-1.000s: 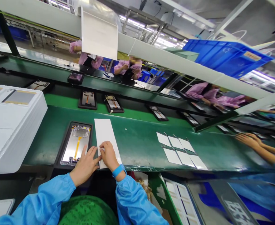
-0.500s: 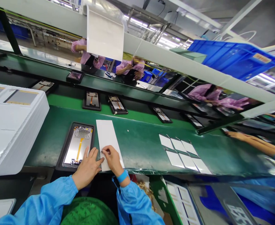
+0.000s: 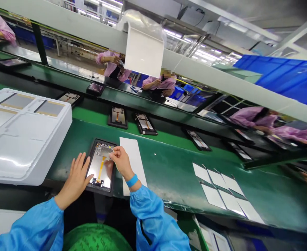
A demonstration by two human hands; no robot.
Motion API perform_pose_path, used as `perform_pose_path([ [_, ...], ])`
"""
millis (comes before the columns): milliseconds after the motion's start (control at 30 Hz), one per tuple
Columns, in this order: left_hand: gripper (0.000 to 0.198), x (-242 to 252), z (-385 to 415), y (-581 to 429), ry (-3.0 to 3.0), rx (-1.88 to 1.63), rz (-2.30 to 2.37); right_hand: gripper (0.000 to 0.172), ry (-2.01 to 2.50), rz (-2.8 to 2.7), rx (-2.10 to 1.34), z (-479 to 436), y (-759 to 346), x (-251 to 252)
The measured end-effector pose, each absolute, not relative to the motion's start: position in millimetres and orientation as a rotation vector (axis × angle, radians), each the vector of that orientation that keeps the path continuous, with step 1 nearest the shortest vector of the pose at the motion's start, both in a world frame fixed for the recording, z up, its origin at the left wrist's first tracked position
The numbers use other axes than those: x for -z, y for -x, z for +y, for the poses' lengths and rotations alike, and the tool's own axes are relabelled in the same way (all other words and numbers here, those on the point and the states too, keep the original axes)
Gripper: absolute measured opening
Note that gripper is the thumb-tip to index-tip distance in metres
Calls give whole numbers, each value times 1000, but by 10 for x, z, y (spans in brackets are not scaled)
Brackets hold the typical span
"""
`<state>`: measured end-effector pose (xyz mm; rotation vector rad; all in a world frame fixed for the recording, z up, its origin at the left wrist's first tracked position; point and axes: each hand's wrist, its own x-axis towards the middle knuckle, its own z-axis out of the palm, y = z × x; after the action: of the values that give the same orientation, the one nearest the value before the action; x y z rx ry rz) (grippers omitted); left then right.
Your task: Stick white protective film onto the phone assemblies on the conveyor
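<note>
An opened tablet (image 3: 93, 177) lies face down in a black frame at the front edge of the bench, its circuit board and orange ribbon cable showing. My left hand (image 3: 76, 174) rests with fingers spread along the tablet's left side. Over the circuit board, the thumb and fingers of my right hand (image 3: 121, 161) are pinched together; whatever they hold is too small to make out. Partly behind my right wrist lies a white sheet (image 3: 133, 153), just right of the tablet.
A stack of white plastic trays (image 3: 51, 139) with flat silver-grey pieces stands at left. Several white rectangular pieces (image 3: 222, 191) lie in two rows at right. More opened tablets (image 3: 118, 116) sit on the green line behind. Co-workers in pink sit across; a blue bin (image 3: 281, 76) is overhead.
My right hand has moved from the white sheet up and left to the tablet's circuit board. My left hand has shifted to the tablet's left side. The whole view has swung left.
</note>
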<state>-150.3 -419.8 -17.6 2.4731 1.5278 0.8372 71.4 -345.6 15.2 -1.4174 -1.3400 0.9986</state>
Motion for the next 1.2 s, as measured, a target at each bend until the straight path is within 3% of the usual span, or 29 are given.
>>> perform_pose_path([
  [133, 65, 379, -4274, 1607, -2422, -801, 1551, 27, 1480, -1359, -1009, -3318, -515, 67],
  [367, 35, -33, -4142, 1533, -2499, -744, 1610, 23, 1556, -1447, -992, -3266, -457, 183],
  [700, 42, -24, -3877, 1357, -2607, -698, 1440, 17, 1661, -1466, -926, -3285, -409, 170],
  [1033, 34, -98, -3796, 1199, -2687, -571, 1435, 8, 1658, -1736, -678, -3319, -432, -5],
  [1200, 35, -113, -3807, 1133, -2752, -525, 1475, 15, 1629, -1734, -542, -3370, -575, -115],
])
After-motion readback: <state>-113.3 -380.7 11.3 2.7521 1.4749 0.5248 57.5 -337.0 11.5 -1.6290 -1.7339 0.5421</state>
